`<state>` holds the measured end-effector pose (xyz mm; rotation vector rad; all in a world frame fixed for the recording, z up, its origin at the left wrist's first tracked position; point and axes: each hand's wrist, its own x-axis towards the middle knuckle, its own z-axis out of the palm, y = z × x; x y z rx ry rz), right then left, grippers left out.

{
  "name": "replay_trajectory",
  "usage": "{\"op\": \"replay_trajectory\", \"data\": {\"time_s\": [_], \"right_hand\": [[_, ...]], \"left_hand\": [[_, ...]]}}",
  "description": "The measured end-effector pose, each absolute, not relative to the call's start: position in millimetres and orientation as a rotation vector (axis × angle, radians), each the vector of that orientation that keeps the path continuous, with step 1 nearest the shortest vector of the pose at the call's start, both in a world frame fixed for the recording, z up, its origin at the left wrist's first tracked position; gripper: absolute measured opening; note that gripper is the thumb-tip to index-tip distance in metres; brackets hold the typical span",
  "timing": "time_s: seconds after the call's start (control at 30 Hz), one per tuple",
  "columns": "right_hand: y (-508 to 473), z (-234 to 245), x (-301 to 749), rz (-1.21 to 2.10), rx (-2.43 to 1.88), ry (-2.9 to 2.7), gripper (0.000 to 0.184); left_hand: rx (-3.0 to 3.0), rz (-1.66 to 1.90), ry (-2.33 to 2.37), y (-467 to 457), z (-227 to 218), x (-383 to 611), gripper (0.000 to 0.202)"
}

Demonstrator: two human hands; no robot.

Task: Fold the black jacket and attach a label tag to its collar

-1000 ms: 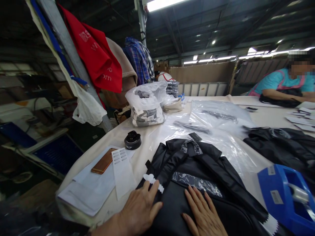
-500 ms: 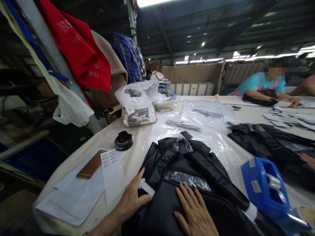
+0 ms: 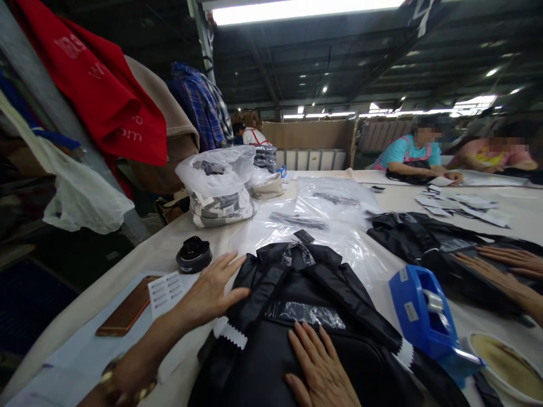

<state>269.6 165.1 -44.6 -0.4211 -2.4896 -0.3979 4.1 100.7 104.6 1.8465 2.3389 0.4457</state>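
A black jacket point(image 3: 305, 316) lies folded on the table point(image 3: 445, 203) in front of me, with a white zigzag-edged tag point(image 3: 231, 334) at its left edge. My left hand point(image 3: 212, 291) is spread open, fingers stretched towards the jacket's left shoulder, just above the tag. My right hand point(image 3: 320, 367) lies flat and open on the jacket's front, below a strip of clear plastic point(image 3: 309, 312).
A blue tape dispenser point(image 3: 424, 319) stands right of the jacket. A phone point(image 3: 127, 312), a label sheet point(image 3: 165, 288) and a black roll point(image 3: 194, 254) lie to the left. Clear plastic bags point(image 3: 335, 215) cover the middle. Another person's hands point(image 3: 504, 263) press a second black jacket point(image 3: 424, 237). Two people work at the far side.
My left hand has lifted off the white tag and moved up and left, fingers spread. My right hand stays flat on the jacket. The view swung right, showing another person's hands.
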Motion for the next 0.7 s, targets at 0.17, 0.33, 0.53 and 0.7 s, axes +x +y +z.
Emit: {"op": "replay_trajectory", "data": {"time_s": [0.17,0.33,0.53,0.7], "right_hand": [[168,-51,272,-0.347,-0.440,-2.585,0.064],[179,-71,268,-0.460,-0.369,-2.447,0.062],[174,-45,273,-0.305,-0.363,-2.511,0.049],[206,1,311,0.076,-0.978,-2.457,0.042]], "left_hand": [[2.029,0.380,2.278,191,78,24,0.056],[1.957,0.130,2.124,210,-7,62,0.057],[1.947,0.076,2.098,210,-26,57,0.059],[1.929,0.096,2.086,212,-28,55,0.060]]}}
